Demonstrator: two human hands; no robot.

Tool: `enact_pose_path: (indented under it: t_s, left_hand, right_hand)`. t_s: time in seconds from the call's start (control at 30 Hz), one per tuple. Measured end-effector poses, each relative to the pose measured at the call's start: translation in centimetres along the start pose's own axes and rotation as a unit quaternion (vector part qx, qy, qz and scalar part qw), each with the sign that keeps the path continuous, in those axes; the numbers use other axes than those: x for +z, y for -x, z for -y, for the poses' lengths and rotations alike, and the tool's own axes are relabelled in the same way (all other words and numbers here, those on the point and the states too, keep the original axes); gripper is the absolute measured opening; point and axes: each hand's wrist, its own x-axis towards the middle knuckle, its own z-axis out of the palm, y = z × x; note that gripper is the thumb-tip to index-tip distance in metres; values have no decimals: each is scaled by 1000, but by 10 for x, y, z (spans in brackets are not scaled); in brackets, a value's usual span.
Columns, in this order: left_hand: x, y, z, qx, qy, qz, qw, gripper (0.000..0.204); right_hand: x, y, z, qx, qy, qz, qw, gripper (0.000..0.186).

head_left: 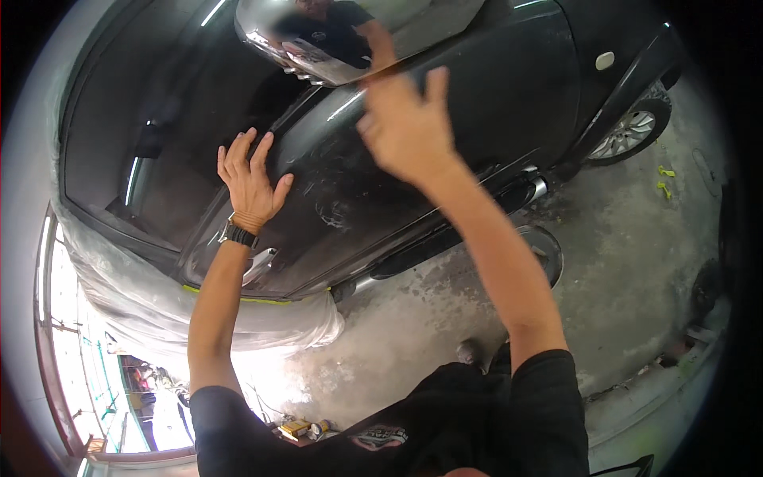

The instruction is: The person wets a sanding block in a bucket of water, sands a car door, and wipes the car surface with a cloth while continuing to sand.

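A dark, glossy car door (pixel 509 87) fills the view ahead of me, with smudges and pale scuffs on its panel. My left hand (pixel 253 183) is open, its fingers spread at the lower edge of the dark side window (pixel 151 151). A black watch sits on that wrist. My right hand (pixel 409 127) is blurred by motion in front of the upper door, just below the chrome side mirror (pixel 397 36). Its fingers look apart, and I see nothing held in it. The mirror reflects part of a person. A chrome door handle (pixel 261 266) lies beyond my left wrist.
Clear plastic sheeting (pixel 135 278) covers the car at the left, edged with yellow-green tape (pixel 238 297). A side step (pixel 421 250) runs below the door. A wheel (pixel 632 131) stands at right, near yellow-green scraps (pixel 665 189) on the concrete floor (pixel 620 246).
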Motion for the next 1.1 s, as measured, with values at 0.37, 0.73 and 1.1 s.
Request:
enact_pose_path:
  t_s: [0.37,0.73,1.1]
  left_hand:
    - [2,-3,-2,19,-17,-1,1000,78]
    - [8,-9,-8,23,-12,0,1000,78]
    - [10,-9,-8,36,-34,9,999,79]
  right_hand:
    - [-16,-11,-33,28,46,-88,995,60]
    - [-30,-17,-96,108,107,-125,980,47]
    - [-19,-21,-88,121,94,-159,975,50]
